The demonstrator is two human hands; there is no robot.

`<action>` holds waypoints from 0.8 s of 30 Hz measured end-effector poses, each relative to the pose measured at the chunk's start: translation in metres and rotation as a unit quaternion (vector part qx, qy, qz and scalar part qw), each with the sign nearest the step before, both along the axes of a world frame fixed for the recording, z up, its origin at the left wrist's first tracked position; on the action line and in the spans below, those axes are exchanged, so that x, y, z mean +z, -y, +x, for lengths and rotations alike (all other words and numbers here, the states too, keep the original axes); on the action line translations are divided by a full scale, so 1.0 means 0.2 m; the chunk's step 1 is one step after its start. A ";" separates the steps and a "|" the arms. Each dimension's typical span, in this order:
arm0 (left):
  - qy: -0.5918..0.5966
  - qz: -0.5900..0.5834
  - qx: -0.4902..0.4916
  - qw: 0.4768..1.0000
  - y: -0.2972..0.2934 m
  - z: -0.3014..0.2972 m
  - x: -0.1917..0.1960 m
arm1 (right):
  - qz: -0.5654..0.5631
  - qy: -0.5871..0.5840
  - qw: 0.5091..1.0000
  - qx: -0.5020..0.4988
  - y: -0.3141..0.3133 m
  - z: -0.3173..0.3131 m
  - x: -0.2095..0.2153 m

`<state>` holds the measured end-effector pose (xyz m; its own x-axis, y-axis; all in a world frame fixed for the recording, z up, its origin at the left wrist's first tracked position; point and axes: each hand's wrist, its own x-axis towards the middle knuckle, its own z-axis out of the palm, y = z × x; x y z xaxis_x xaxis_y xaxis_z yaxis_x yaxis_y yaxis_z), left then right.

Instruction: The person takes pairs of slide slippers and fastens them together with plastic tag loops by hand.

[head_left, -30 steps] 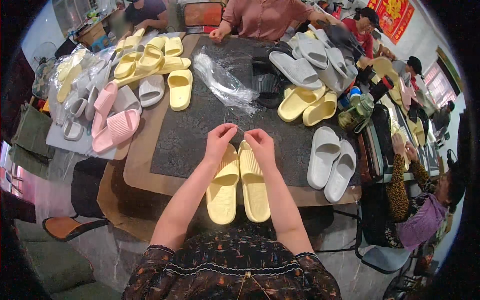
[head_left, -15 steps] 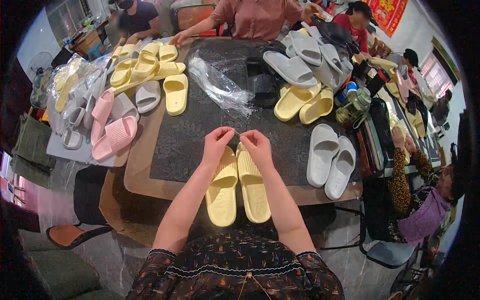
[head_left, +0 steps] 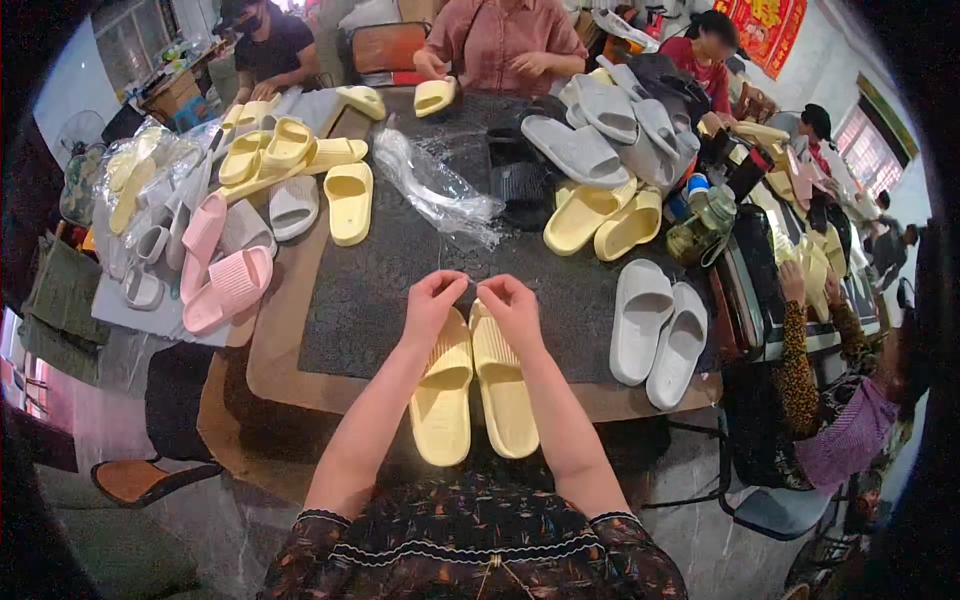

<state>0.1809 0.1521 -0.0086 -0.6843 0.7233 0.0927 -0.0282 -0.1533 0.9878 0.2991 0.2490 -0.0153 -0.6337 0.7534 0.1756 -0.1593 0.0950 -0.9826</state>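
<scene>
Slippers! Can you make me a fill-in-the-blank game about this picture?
1. Nearest the left hand and right hand are slippers coloured ____.
2. Left of the hands, the number of pink slippers is ____.
3. The wall poster is mainly coloured ____.

Missing words: yellow; two; red.

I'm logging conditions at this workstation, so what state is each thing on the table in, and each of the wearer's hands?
Left hand: fingertips pinched together.
Right hand: fingertips pinched; anything gripped is too small to tell.
Near yellow slippers: side by side, right way up.
Light grey pair: side by side, right way up.
Clear plastic: crumpled, lying flat.
Pink slippers: lying at an angle to each other.
</scene>
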 end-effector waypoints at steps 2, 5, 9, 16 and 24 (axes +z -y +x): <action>0.019 0.008 -0.008 1.000 -0.01 0.01 0.00 | -0.004 0.011 1.000 0.000 -0.02 0.01 -0.02; 0.008 -0.001 -0.024 1.000 0.01 0.01 0.01 | 0.024 0.028 0.999 -0.008 0.00 0.02 -0.01; 0.041 -0.020 -0.041 0.998 0.01 0.01 -0.03 | 0.011 0.024 0.999 -0.018 -0.01 0.01 -0.06; 0.088 -0.031 -0.044 0.995 0.04 0.01 0.06 | 0.017 0.023 0.999 0.025 0.03 -0.01 0.01; 0.083 -0.039 -0.065 0.994 0.03 0.03 0.05 | -0.008 0.032 0.999 0.017 0.01 0.02 -0.01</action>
